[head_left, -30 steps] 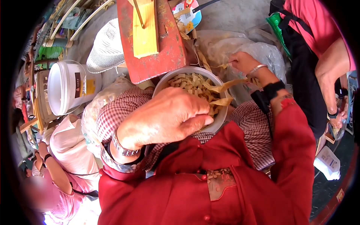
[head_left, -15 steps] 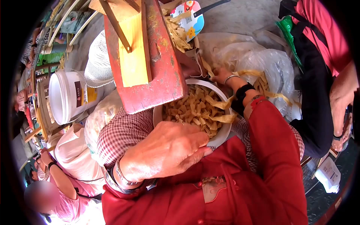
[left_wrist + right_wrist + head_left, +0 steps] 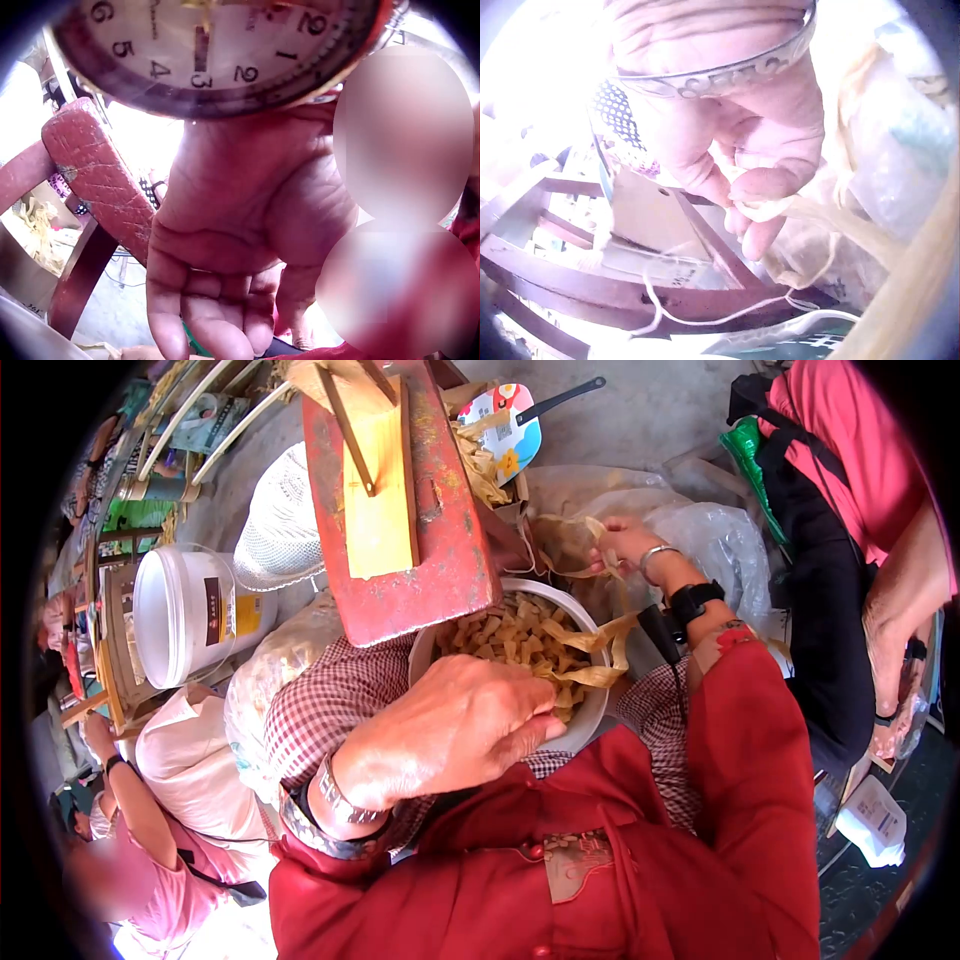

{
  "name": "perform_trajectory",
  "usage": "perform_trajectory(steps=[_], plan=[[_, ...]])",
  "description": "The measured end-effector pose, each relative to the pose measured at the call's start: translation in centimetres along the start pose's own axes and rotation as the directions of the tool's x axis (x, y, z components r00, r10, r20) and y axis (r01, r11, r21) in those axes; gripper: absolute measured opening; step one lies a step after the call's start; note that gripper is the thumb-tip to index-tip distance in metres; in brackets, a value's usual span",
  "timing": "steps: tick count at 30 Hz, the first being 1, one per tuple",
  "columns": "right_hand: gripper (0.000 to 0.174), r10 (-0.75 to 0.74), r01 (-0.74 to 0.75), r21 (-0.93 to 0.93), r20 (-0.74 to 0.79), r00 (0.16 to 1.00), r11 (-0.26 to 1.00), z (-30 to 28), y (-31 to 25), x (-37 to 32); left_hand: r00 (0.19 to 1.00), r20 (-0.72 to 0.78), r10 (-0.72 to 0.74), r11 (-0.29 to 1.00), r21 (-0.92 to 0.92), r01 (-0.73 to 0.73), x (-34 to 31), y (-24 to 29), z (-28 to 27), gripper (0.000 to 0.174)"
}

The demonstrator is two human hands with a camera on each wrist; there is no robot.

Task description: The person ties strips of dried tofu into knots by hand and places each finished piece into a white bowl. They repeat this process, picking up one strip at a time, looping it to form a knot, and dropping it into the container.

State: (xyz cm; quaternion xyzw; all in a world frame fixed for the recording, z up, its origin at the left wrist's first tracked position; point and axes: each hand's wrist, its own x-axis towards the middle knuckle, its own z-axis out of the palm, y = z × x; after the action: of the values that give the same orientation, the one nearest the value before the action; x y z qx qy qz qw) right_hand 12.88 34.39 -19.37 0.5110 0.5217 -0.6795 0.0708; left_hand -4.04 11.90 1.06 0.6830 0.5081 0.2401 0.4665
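In the head view, the left hand (image 3: 450, 730) hangs with bent fingers over the near side of a white tub (image 3: 595, 725) of small folded tan pieces (image 3: 500, 635). The left wrist view shows the fingers of this hand (image 3: 225, 255) loosely curled and apart from the thumb, with nothing visible between them. Beyond the tub's right side, the right hand (image 3: 635, 545) holds a tan strip. Its thumb and fingers (image 3: 757, 180) pinch the strip (image 3: 817, 212) in the right wrist view. Other strips (image 3: 590, 675) drape over the tub's right rim.
A red wooden bench (image 3: 440, 575) with a yellow board and a metal bar stands beyond the tub. Clear plastic bags (image 3: 710, 540) lie to the right, and a white bucket (image 3: 180, 620) is at the left. Other people sit at both sides, one in pink (image 3: 850, 440).
The right hand dipped toward the tub's far right side, then moved back out to the right, with strip in its fingers. The left hand has barely moved. The view has shifted slightly.
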Motion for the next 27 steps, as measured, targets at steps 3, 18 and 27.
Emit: perform_trajectory(steps=[3,18,27], plan=[[0.010,-0.081,0.081,-0.002,-0.015,0.997,0.997,-1.0,-1.9,-2.8,0.999,0.010,-0.036,0.999,0.020,0.036,-0.3,0.0,0.0,0.025],[0.021,-0.679,0.695,0.025,0.240,0.694,0.719,5.6,-5.2,-20.3,0.949,-0.145,-0.279,0.825,-0.541,0.160,1.2,-1.1,0.7,0.062],[0.024,-0.800,0.747,0.294,0.148,0.581,0.597,5.1,-5.7,-18.0,0.982,-0.164,-0.095,0.937,-0.348,0.033,3.2,-1.4,3.0,0.054]])
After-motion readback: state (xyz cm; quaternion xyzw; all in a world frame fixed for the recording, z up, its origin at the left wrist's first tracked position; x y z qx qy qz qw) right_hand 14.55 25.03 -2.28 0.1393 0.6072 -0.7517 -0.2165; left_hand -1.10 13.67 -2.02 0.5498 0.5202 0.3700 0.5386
